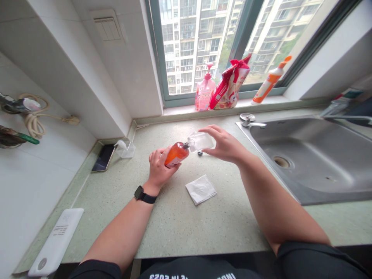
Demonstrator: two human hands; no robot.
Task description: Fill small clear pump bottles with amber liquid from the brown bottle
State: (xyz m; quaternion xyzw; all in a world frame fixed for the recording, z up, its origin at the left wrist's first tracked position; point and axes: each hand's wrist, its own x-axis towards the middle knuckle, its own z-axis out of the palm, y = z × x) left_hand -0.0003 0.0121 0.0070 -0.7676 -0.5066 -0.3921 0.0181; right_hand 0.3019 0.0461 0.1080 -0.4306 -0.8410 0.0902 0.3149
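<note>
An orange bottle [178, 152] with a dark neck is gripped by my left hand [160, 166], which wears a black watch. My right hand [223, 144] has its thumb and fingers around a clear, empty-looking bottle [201, 142], tilted sideways. The mouths of the two bottles meet, or nearly so; I cannot tell if they touch. A small dark cap [200, 154] lies on the counter just under the clear bottle. Closer to me is a folded white tissue [201, 189]. Off to the left stands a clear plastic piece with a white pump top [124, 148].
A phone [104, 157] lies by the left wall, and a white flat device [56, 241] sits at the near left edge. The steel sink [314, 155] is on the right. A pink pump bottle [204, 93], a red bag [231, 85] and an orange-white bottle [269, 83] line the windowsill.
</note>
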